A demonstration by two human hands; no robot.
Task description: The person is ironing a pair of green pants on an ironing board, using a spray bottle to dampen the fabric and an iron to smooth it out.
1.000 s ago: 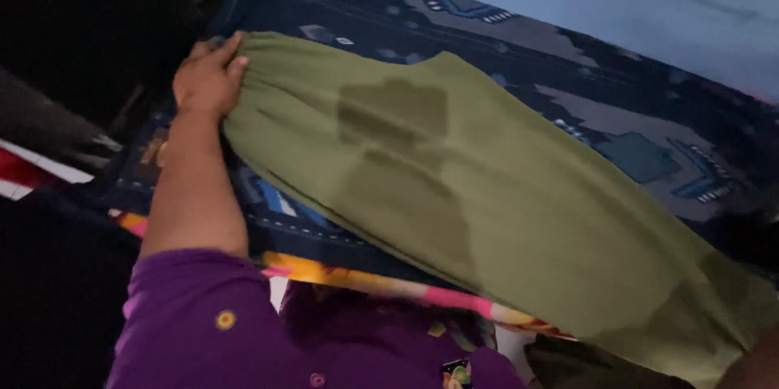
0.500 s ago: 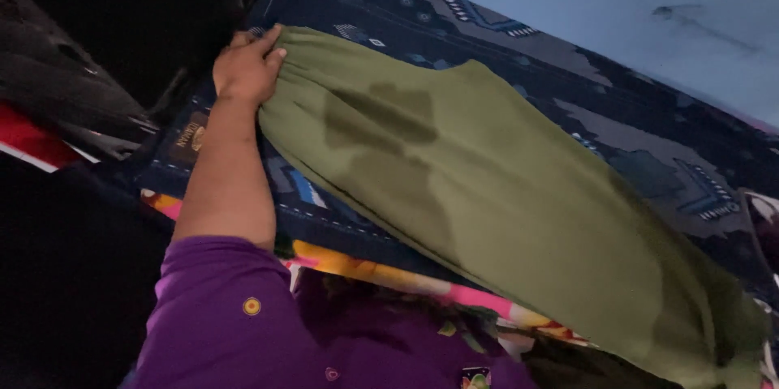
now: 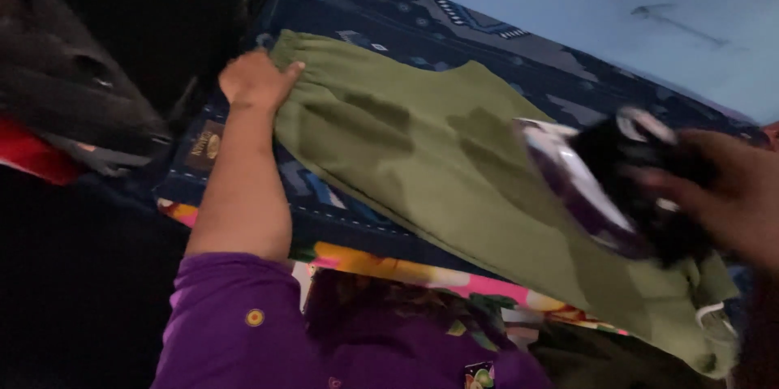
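- Since half a second ago, an iron (image 3: 588, 186) has come in from the right, carried by my right hand (image 3: 722, 194); before that only the left hand and the cloth showed.
- Right hand: closed around the iron's dark handle, blurred with motion. Its pale soleplate with a purple edge tilts over the right half of the green garment (image 3: 454, 170); whether it touches the cloth I cannot tell.
- Left hand (image 3: 256, 81): fingers curled, pinning the gathered end of the garment at its upper left corner, much where it was before, arm stretched out from a purple sleeve (image 3: 235, 324).
- Green garment lies spread diagonally over a dark blue patterned cloth (image 3: 389, 16) that covers the ironing surface, with darker patches near its middle.
- Step in hand, as I judge it: bringing the iron onto the garment while the far end is held taut.
- Next move calls for laying the soleplate flat and keeping the left hand's tension so no crease is pressed in.
- Further out: a bright floral cloth (image 3: 406, 263) at the near edge, a pale blue wall (image 3: 617, 0) behind.
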